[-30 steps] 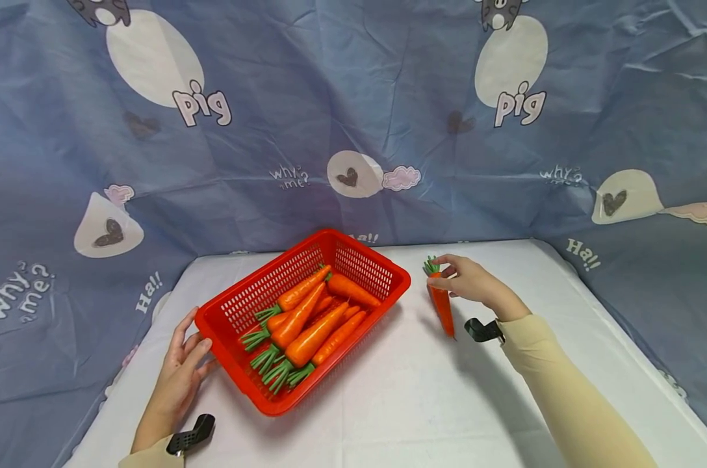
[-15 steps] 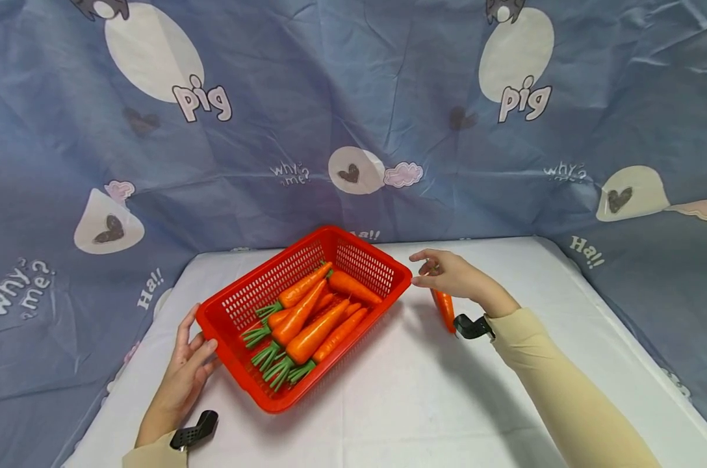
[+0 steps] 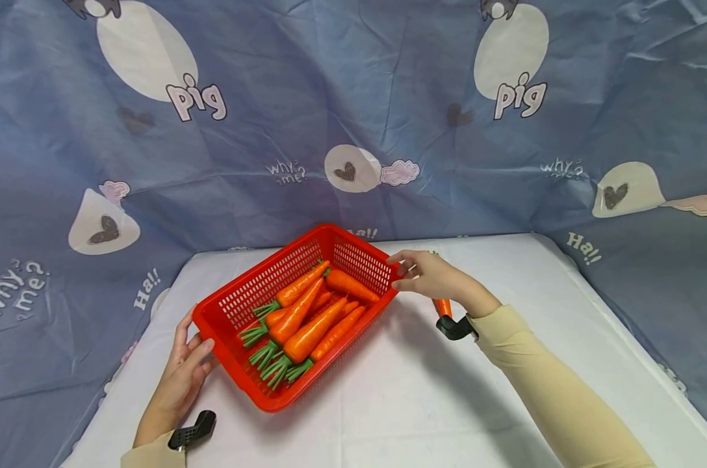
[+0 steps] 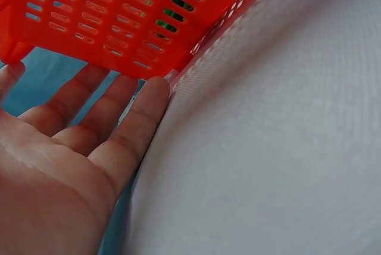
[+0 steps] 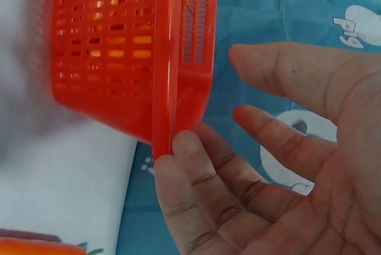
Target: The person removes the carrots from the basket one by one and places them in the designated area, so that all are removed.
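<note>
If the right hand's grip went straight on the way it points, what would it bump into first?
Most likely the red perforated plastic basket, at its right corner. In the head view, the right hand's grip overlaps that corner's rim, though whether they touch is hard to tell.

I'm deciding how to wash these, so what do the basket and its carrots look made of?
Red basket: likely molded plastic, semi-gloss, judging by its regular slots and smooth rim. Carrots: perhaps plastic imitations, glossy and evenly orange, though they could be real.
</note>
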Demonstrator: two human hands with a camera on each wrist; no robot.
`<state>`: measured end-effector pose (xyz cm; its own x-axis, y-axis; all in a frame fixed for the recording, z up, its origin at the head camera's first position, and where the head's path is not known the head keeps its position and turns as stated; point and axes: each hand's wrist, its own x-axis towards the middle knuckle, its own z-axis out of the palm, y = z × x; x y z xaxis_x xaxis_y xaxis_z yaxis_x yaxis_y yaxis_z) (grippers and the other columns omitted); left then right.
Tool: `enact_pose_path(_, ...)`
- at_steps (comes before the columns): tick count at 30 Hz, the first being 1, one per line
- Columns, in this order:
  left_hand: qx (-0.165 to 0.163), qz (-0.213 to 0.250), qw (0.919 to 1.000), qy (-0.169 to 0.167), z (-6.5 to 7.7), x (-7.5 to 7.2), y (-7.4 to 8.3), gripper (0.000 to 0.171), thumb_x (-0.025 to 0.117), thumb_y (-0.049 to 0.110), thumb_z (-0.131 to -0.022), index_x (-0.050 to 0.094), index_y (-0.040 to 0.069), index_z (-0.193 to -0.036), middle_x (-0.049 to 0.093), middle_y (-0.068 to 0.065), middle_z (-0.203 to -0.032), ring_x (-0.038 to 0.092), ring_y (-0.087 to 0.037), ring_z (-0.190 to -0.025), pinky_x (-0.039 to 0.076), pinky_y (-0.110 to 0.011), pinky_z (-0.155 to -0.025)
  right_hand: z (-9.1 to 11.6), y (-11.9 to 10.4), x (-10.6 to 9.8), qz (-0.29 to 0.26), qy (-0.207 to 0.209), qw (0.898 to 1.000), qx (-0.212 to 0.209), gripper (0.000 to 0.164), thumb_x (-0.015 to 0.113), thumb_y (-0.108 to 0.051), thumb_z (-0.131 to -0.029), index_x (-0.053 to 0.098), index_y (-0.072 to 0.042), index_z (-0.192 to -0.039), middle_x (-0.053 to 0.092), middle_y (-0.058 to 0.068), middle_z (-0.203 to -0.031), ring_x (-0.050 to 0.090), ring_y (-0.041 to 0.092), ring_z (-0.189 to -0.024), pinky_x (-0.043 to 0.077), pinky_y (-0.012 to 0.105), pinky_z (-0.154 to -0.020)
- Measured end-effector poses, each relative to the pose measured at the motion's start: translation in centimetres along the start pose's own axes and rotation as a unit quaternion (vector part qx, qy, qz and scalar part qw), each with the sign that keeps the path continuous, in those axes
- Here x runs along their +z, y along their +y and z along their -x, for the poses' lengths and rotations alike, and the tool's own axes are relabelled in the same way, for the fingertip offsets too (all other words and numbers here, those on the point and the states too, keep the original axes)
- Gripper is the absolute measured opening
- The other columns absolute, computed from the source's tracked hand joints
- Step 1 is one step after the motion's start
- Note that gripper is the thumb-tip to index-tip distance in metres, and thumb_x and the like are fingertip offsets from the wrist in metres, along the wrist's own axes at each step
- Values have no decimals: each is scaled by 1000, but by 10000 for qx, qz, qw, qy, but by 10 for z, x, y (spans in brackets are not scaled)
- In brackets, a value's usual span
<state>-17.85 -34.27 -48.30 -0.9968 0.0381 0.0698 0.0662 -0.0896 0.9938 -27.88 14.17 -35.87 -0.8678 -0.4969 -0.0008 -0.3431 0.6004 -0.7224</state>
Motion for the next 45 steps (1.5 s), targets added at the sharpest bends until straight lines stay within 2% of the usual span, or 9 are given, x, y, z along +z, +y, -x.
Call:
enact_pose_path(7,32,66,10000,-28,-1,0,-1,72,49,13,-112,15,38,-170,58,17,-146,66,-1,-124,60,-24,-96,-2,-8,6,193,-69,9995,-251,50,76,-13,-98,62,0,-143,75,14,-108,72,23,-95,58,31,-82)
enact_pose_path(14,201,148,9996,-107,0,-1,-2,73,48,10,-112,13,35,-171,58,16,-147,67,-2,-125,60,-23,-96,-5,-16,12,302,-219,9984,-417,49,76,-15,-99,63,-3,-144,76,16,-116,73,24,-104,61,36,-92)
enact_pose_path(25,276,175,9994,-151,1,-2,-2,74,47,8,-111,13,35,-171,60,15,-147,68,-3,-123,61,-24,-96,-12,-30,18,765,-399,9949,-525,48,78,-16,-97,66,-11,-143,72,9,-111,65,22,-102,53,34,-89)
enact_pose_path(32,318,191,9992,-152,0,-3,-3,74,47,7,-111,13,34,-171,61,14,-146,69,-4,-121,61,-24,-96,-21,-45,22,971,-654,9900,-789,46,79,-14,-98,66,-8,-141,71,8,-116,65,29,-111,55,46,-102)
enact_pose_path(35,304,184,9993,-141,-1,-2,-2,75,48,7,-111,13,33,-171,61,14,-146,69,-4,-121,61,-24,-96,-24,-48,24,1007,-793,9873,-942,46,78,-13,-98,65,-7,-141,72,10,-119,66,32,-115,55,44,-104)
enact_pose_path(41,312,239,9990,-221,-2,-3,-3,74,47,7,-111,12,32,-171,61,14,-146,69,-4,-122,61,-25,-96,-29,-53,30,1027,-1033,9839,-1038,47,79,-16,-98,65,-8,-143,70,17,-138,67,33,-128,54,46,-111)
enact_pose_path(45,300,246,9990,-241,-2,-4,-4,74,47,7,-112,11,33,-172,60,15,-147,69,-4,-122,62,-25,-95,-33,-57,35,1042,-1159,9814,-1117,47,78,-16,-99,65,-8,-143,70,12,-140,65,32,-132,53,44,-114)
